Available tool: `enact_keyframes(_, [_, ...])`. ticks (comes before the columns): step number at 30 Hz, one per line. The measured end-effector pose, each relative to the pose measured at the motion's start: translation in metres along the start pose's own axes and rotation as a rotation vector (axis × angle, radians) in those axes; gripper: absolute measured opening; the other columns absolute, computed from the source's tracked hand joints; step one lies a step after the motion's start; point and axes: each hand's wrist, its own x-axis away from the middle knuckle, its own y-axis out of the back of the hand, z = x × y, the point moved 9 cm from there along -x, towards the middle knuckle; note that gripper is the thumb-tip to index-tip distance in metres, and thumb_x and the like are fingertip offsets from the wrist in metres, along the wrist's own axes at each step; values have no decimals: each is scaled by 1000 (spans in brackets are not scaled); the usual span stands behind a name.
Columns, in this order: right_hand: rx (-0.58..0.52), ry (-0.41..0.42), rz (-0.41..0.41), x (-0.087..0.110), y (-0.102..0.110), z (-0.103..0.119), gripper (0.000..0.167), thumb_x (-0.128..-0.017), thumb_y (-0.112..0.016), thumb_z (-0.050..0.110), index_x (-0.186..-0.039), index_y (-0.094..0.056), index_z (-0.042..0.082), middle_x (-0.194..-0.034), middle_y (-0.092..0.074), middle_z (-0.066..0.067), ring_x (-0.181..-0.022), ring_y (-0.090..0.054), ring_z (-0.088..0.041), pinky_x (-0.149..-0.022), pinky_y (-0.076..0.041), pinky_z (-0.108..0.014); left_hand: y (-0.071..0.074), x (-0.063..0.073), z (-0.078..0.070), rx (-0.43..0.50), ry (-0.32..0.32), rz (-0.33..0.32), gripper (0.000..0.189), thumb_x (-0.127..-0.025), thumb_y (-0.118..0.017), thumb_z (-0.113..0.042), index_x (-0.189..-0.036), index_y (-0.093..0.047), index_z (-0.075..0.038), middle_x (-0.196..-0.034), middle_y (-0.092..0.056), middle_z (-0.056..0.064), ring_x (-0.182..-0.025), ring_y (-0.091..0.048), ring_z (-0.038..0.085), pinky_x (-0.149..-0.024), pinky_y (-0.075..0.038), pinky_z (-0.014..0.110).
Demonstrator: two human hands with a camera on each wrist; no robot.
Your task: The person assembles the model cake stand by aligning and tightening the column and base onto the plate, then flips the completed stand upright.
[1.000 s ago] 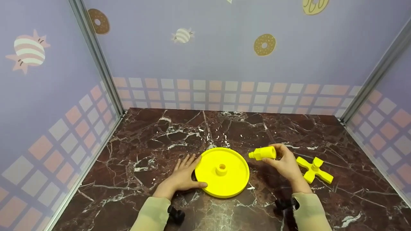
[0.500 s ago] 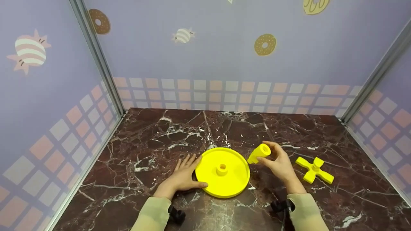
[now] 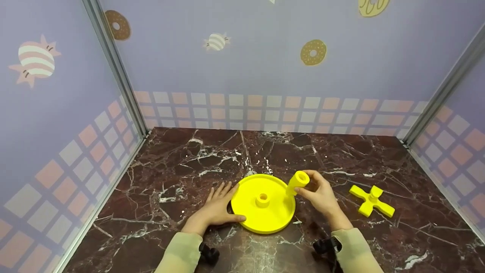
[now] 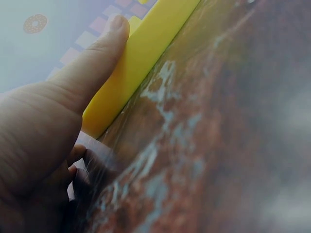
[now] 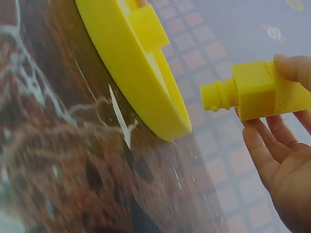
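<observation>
Head view: on a dark marble table (image 3: 182,151) lies a round yellow plate (image 3: 261,223), flat, with a short tube (image 3: 262,201) standing in its middle. The left hand (image 3: 216,210) is at the left edge of the plate; its fingers are straight and spread, not clenched, and the thumb touches the near edge. The right hand (image 3: 321,195) grasps a yellow post (image 3: 298,182) between thumb and fingers. The post is tilted, its hollow end is up, and it is seen at the right edge of the plate. To the right of this hand, well apart from the plate, a yellow cross (image 3: 372,201) lies on the table.

Left wrist view: the thumb rests along the side of the plate; the other fingers are mostly hidden behind.

Right wrist view: the narrow, ribbed end (image 5: 218,95) of the post points toward the plate and is apart from it. Above this end is a square part, which thumb and fingers hold.
</observation>
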Motion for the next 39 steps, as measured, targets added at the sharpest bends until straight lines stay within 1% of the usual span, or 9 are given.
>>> enact_keyframes(5, [-3,17,19,-2,-11,5,48,-84,-78,-7,-129,-61,-5,-112,-71,-18,-91,-74,-15,-74,-63,-25,1,0,-1,-3,0,6,116,-81,-74,-70,-167,-18,-17,-173,-13,17,-161,-5,41,-130,3,64])
enact_keyframes(9, [-3,19,36,-5,-22,9,48,-86,-78,-5,-131,-62,-3,-117,-72,-22,-93,-74,-13,-77,-62,-24,1,0,-1,-8,-1,6,116,-81,-74,-70,-167,-18,-17,-173,-12,17,-161,-4,41,-129,3,64])
enact_keyframes(14, [1,13,24,-9,-33,12,48,-86,-78,-5,-132,-64,0,-120,-73,-20,-95,-73,-10,-84,-62,-24,1,0,-2,0,-6,0,116,-80,-75,-69,-167,-18,-16,-173,-13,19,-161,-5,43,-129,2,65])
enact_keyframes(19, [11,33,31,-13,-49,15,47,-86,-79,-2,-131,-65,0,-121,-73,-19,-98,-72,-10,-87,-60,-23,1,0,-1,-5,-5,-3,115,-81,-75,-69,-167,-19,-17,-173,-13,19,-161,-5,43,-129,1,65])
enact_keyframes(24, [19,51,47,-15,-64,16,47,-86,-80,-1,-130,-67,2,-122,-73,-18,-102,-72,-16,-89,-60,-24,2,1,-2,2,-4,-4,115,-81,-75,-69,-166,-19,-17,-173,-13,19,-161,-5,43,-129,2,65])
enact_keyframes(29, [49,62,71,-14,-75,15,48,-85,-81,2,-131,-67,3,-123,-73,-17,-108,-71,-22,-92,-60,-29,2,1,-2,3,0,1,115,-81,-74,-70,-167,-19,-18,-173,-13,20,-161,-5,43,-129,2,65])
enact_keyframes(35, [78,62,99,-12,-82,13,50,-85,-82,4,-132,-66,3,-127,-72,-18,-112,-71,-28,-95,-61,-34,2,1,-2,4,-4,-5,114,-81,-76,-68,-166,-20,-16,-172,-14,21,-161,-7,43,-129,1,65])
enact_keyframes(39, [88,67,115,-10,-84,10,50,-84,-82,3,-132,-66,2,-126,-72,-19,-112,-71,-32,-96,-61,-35,2,1,-2,4,-6,-11,114,-81,-76,-67,-166,-20,-16,-172,-14,21,-161,-7,44,-129,1,65])
